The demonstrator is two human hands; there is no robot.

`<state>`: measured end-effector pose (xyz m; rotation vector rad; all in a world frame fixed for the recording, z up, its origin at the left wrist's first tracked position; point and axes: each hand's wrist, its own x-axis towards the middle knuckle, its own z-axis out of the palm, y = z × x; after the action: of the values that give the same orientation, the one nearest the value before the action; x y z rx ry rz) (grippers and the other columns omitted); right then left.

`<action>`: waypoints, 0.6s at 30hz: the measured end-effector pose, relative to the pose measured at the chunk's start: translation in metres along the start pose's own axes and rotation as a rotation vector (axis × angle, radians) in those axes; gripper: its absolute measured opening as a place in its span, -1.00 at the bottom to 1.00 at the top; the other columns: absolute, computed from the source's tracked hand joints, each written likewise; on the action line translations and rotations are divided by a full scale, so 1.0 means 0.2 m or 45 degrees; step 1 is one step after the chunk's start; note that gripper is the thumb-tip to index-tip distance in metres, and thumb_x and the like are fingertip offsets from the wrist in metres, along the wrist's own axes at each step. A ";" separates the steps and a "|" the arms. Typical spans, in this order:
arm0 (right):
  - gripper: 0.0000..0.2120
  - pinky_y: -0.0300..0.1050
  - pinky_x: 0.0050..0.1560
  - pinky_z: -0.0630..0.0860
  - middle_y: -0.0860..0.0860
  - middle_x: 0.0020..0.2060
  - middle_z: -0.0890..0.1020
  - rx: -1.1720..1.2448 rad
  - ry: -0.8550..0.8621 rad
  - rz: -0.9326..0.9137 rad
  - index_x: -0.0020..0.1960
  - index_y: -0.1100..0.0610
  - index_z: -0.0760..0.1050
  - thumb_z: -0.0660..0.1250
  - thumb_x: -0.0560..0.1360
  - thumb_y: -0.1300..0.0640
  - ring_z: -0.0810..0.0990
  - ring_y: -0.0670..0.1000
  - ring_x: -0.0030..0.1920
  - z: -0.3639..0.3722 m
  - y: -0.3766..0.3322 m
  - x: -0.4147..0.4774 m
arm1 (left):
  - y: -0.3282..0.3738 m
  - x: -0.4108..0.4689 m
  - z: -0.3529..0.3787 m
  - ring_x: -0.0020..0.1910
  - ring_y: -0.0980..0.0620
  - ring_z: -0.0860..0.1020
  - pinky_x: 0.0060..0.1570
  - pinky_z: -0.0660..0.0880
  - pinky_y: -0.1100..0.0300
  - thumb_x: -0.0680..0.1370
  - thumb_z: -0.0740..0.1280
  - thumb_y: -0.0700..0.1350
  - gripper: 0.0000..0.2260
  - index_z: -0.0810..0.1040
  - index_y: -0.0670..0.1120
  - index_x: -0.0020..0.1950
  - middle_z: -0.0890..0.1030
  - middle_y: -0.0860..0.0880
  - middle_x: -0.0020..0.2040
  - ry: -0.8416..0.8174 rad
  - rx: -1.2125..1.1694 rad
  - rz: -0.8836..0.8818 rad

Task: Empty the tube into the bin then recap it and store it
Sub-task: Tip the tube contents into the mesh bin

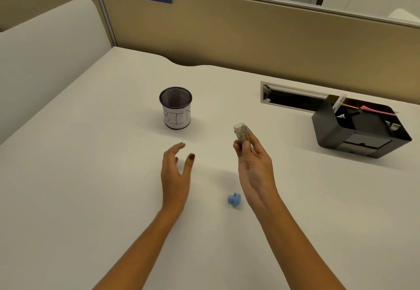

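The head view looks down on a pale bench (113,176) with both forearms reaching in from the bottom edge, where the elbows are cut off. The right hand (254,164) holds a small clear tube (241,133) upright, thumb on one side and fingers wrapped behind, so only the open top part of the tube shows above the fingers; its lower part is hidden in the grip. Something brownish sits inside the tube, but it is too small and blurred to tell what it is. The left hand (176,171) is empty, fingers spread and slightly curled, hovering just above the bench, well apart from the tube and on the near side of the bin (176,110). The bin is a black mesh cup with a white paper wrap lettered "BIN"; its inside is dark and its contents cannot be made out. A blue cap (234,199) lies on the bench between the two wrists, just beside the right wrist and touching neither hand; it looks slightly smeared. At the far right stands a black organiser (354,130) holding a few thin items, one with a pink end, which are hard to identify. Behind it a cable slot (293,96) is sunk into the bench, partly covered by the organiser.
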<state>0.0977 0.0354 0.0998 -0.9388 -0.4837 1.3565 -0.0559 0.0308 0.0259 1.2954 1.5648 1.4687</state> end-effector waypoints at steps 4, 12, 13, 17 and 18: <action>-0.68 -0.29 0.12 0.56 0.04 0.14 0.60 0.000 -0.032 0.053 0.34 0.24 0.42 0.13 0.61 0.33 0.63 -0.07 -0.01 0.07 0.03 0.11 | -0.03 0.20 0.00 0.30 0.15 0.37 0.32 0.28 0.22 0.52 0.36 -0.05 -0.57 0.34 -0.05 0.36 0.40 0.02 0.32 0.117 0.018 -0.106; -0.69 -0.22 0.11 0.58 0.08 -0.03 0.68 -0.044 -0.028 0.059 0.22 0.32 0.51 0.37 0.50 0.24 0.67 -0.06 -0.12 0.26 0.07 0.35 | -0.07 0.47 0.04 0.44 0.01 0.23 0.27 0.19 0.27 0.44 0.45 -0.03 -0.31 0.18 -0.07 0.47 0.27 -0.05 0.46 0.149 0.095 -0.152; -0.71 -0.21 0.12 0.58 0.07 -0.05 0.69 -0.055 -0.021 0.051 0.20 0.30 0.52 0.38 0.50 0.24 0.67 -0.06 -0.13 0.29 0.07 0.38 | -0.07 0.49 0.05 0.44 0.00 0.23 0.28 0.18 0.27 0.43 0.46 -0.03 -0.28 0.16 -0.07 0.48 0.26 -0.05 0.47 0.142 0.100 -0.142; -0.73 -0.32 -0.04 0.58 0.01 -0.11 0.71 -0.104 -0.034 -0.003 0.18 0.24 0.55 0.39 0.50 0.23 0.69 -0.07 -0.11 0.38 0.09 0.51 | -0.10 0.58 0.07 0.44 0.02 0.26 0.32 0.26 0.23 0.40 0.50 -0.07 -0.23 0.15 -0.03 0.49 0.26 -0.01 0.48 0.128 0.069 -0.084; -0.73 -0.33 -0.04 0.57 -0.03 -0.14 0.72 -0.136 -0.042 -0.023 0.19 0.21 0.56 0.39 0.50 0.23 0.69 -0.08 -0.11 0.40 0.10 0.55 | -0.11 0.61 0.08 0.43 0.04 0.27 0.34 0.30 0.17 0.38 0.51 -0.08 -0.22 0.15 -0.01 0.49 0.27 0.02 0.48 0.122 0.044 -0.063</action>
<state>0.0449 0.1620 0.1057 -0.9986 -0.5932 1.3418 -0.0863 0.1510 0.0239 1.2131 1.6785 1.4987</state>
